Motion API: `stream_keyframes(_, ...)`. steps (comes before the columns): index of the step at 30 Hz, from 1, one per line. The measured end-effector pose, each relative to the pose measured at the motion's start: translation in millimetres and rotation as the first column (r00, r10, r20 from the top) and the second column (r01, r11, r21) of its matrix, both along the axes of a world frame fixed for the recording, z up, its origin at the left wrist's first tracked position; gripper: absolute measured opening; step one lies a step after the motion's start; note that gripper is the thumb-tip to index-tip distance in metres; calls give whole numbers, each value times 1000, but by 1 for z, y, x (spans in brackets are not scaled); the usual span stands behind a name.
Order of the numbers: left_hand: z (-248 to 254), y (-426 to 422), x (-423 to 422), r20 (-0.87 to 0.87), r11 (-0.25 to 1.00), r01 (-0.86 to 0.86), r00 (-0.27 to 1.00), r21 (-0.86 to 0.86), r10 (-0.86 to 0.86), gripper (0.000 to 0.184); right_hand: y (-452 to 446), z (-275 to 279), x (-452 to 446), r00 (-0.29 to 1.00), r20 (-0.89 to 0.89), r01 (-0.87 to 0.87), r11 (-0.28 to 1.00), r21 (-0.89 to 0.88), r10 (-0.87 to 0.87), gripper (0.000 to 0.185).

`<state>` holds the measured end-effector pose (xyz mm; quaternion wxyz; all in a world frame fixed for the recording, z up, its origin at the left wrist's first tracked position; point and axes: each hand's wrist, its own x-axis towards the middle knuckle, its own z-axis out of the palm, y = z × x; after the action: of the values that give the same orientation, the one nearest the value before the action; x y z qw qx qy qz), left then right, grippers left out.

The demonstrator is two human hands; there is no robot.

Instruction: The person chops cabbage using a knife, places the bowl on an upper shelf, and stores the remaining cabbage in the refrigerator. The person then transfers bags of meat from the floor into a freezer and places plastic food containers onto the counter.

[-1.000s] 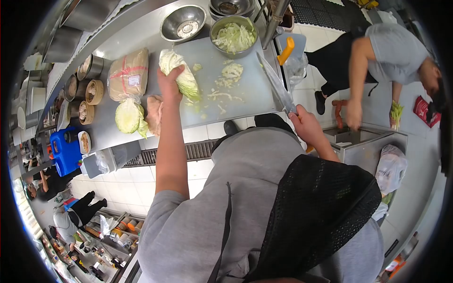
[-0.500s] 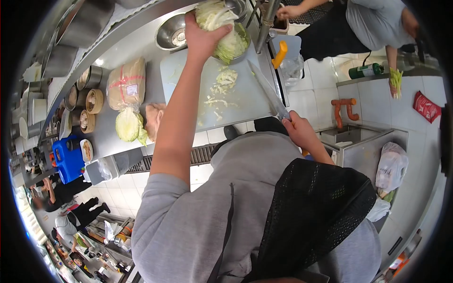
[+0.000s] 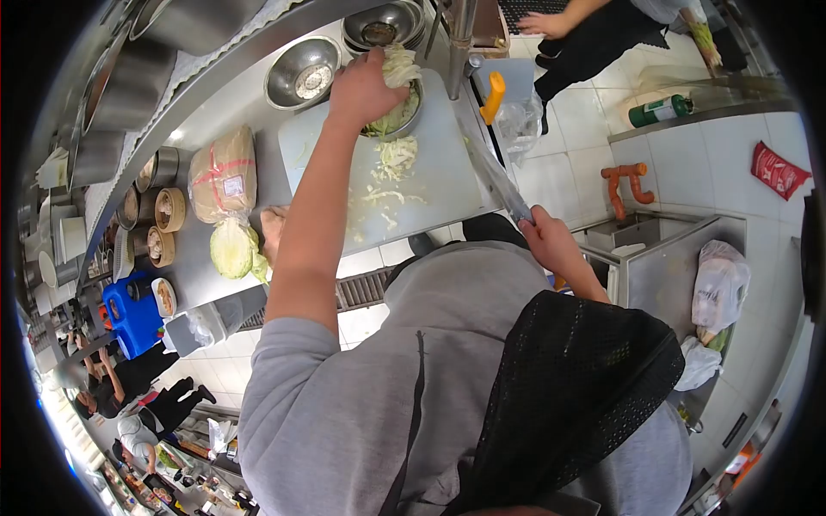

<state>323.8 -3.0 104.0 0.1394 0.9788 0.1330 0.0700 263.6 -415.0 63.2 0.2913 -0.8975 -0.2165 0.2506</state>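
My left hand [image 3: 361, 90] reaches over a metal bowl [image 3: 416, 119] at the far end of the white cutting board [image 3: 447, 185]. Its fingers curl round shredded cabbage [image 3: 399, 67], and more cabbage lies in the bowl beneath; the fingertips are partly hidden. In my right hand [image 3: 551, 241] is a long knife [image 3: 503, 185], its blade resting along the board's right edge. A small heap of cabbage pieces [image 3: 397, 156] and scattered shreds lie on the board. A cut cabbage half [image 3: 234, 249] sits left of the board.
Two metal bowls [image 3: 303, 73] [image 3: 383, 26] stand at the back. A wrapped brown package [image 3: 223, 176] and bamboo steamers [image 3: 169, 209] are on the left. A yellow handle [image 3: 492, 98] sticks up at the right. Another person's hand [image 3: 546, 24] shows at top right.
My left hand has lowered the shredded cabbage into the bowl. The knife stays in my right hand by the board's edge. The other person at top right has shifted.
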Motion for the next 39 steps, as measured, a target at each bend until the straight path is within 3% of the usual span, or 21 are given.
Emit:
stream_keyframes(5,4,4,-12,-6,997,-62,998,44,62,87,10,13,9,999,11,-31,999,-42,32,27)
stream_keyframes(8,-8,10,-19,149,1000,-15,989,-21,18,84,22,28,12,998,27,-51,998,-35,52,26)
stream_keyframes(10,-12,13,-20,196,995,55,978,82,-70,80,38,36,20,997,59,-53,998,19,52,22)
stream_keyframes(14,-9,7,-29,144,998,51,988,37,-56,73,80,53,46,962,263,-119,975,190,67,34)
stream_keyframes(16,-8,4,-37,125,997,55,991,-60,-48,73,99,66,59,915,369,-209,974,91,162,48)
stream_keyframes(19,-23,-1,-50,281,998,57,958,25,-62,74,116,83,68,905,330,-266,963,-52,268,48)
stream_keyframes(23,-32,-2,-68,368,998,52,929,-46,-31,70,124,88,65,892,321,-306,948,-87,317,52)
stream_keyframes(28,-41,-1,-80,462,999,24,886,33,-37,67,127,88,57,847,318,-391,904,-174,427,50)
stream_keyframes(35,-49,2,-76,483,1000,17,875,-15,-8,76,137,102,63,816,327,-421,877,-230,478,49)
stream_keyframes(39,-53,4,-75,500,995,-25,863,-101,72,66,136,123,65,860,304,-362,909,-204,411,44)
